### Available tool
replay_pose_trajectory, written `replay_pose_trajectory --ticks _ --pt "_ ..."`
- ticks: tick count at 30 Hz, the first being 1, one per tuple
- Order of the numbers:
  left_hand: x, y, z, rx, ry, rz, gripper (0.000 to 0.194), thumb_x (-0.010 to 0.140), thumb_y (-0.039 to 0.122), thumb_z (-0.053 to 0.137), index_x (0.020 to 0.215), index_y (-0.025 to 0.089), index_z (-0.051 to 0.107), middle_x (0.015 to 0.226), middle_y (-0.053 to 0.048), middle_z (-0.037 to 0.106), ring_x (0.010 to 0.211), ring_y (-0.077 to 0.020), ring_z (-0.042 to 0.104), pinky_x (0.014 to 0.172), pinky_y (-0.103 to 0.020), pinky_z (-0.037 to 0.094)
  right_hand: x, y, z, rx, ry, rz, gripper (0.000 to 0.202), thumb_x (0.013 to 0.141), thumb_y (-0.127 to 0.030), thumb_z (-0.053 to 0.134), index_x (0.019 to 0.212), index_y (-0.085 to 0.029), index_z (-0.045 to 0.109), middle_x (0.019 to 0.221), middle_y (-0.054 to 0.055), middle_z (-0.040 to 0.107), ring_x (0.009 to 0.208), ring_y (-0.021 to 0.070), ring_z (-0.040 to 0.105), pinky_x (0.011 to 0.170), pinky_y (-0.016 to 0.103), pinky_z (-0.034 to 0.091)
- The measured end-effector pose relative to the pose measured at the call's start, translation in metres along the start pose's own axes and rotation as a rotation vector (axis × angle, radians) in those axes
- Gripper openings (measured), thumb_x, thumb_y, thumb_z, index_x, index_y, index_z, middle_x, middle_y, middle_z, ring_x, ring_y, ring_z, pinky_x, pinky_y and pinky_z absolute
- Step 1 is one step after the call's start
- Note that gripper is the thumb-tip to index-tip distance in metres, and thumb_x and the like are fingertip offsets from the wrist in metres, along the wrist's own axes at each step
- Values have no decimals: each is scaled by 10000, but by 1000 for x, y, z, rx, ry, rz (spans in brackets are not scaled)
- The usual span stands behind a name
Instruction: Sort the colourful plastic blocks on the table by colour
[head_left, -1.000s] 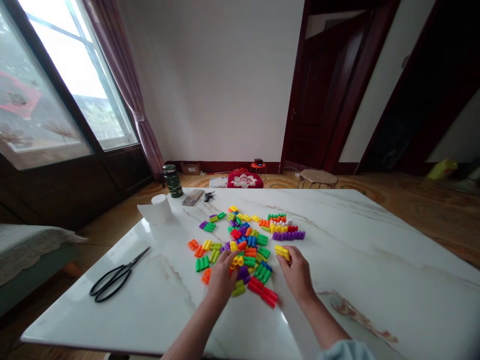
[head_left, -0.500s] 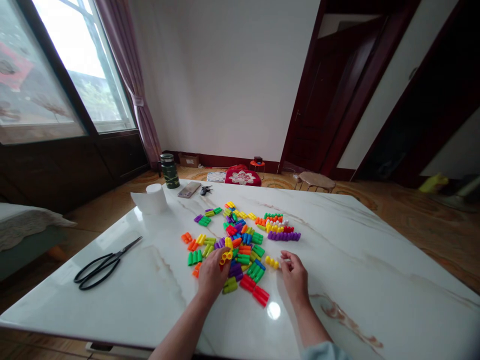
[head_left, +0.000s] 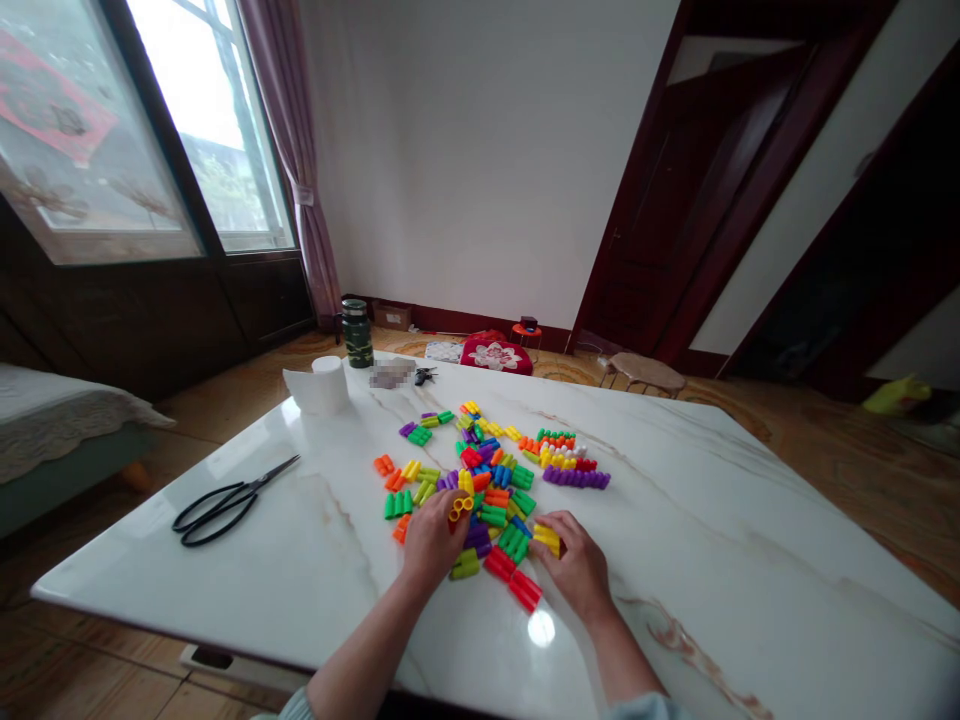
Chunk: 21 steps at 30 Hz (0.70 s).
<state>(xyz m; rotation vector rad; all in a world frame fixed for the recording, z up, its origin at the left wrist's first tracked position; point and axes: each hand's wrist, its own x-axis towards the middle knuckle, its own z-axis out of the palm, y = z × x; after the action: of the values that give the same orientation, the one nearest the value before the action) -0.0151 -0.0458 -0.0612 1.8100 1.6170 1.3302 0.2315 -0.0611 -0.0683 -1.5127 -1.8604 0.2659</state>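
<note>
Colourful plastic tube-like blocks lie in a loose pile on the white marbled table [head_left: 300,560]. My left hand [head_left: 433,535] is closed on yellow blocks [head_left: 460,506], their round open ends facing me, at the near left of the pile. At the pile's right side my right hand [head_left: 576,562] grips another yellow block [head_left: 547,539] between thumb and fingers. Green blocks [head_left: 514,543] and red blocks [head_left: 513,579] lie between the hands. Further back on the right, rows of joined blocks stand together, with a purple row [head_left: 577,478] in front.
Black scissors [head_left: 232,503] lie at the left. Along the far left edge are a white paper roll [head_left: 328,386], a dark green bottle [head_left: 357,334], a pixelated flat object [head_left: 392,373] and keys [head_left: 425,375]. A stool [head_left: 646,372] stands beyond the table.
My right hand has moved left and closed on the yellow block that lay beside it. My left hand still holds its yellow blocks. The camera view has shifted slightly.
</note>
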Motion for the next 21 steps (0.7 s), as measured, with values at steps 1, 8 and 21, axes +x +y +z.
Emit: replay_pose_trajectory --ticks 1,8,21 --pt "0 0 0 -13 0 -3 152 802 293 617 928 262 695 949 -62 698 874 -259 631 779 -326 467 0 2 1 17 7 7 279 819 -435 608 1019 -263 701 1021 36 679 911 201 660 774 295 532" --pt "0 0 -1 -45 17 7 155 784 267 653 933 274 696 939 -49 694 868 -254 633 788 -320 470 2 6 3 188 224 99 345 812 -518 597 946 -205 652 902 81 695 833 226 660 777 344 536" --pt "1 3 -1 -131 9 -68 150 740 291 670 885 257 692 919 -64 700 900 -271 631 854 -347 476 4 9 8 288 198 48 276 824 -482 596 851 -209 625 996 106 662 940 235 635 844 380 540"
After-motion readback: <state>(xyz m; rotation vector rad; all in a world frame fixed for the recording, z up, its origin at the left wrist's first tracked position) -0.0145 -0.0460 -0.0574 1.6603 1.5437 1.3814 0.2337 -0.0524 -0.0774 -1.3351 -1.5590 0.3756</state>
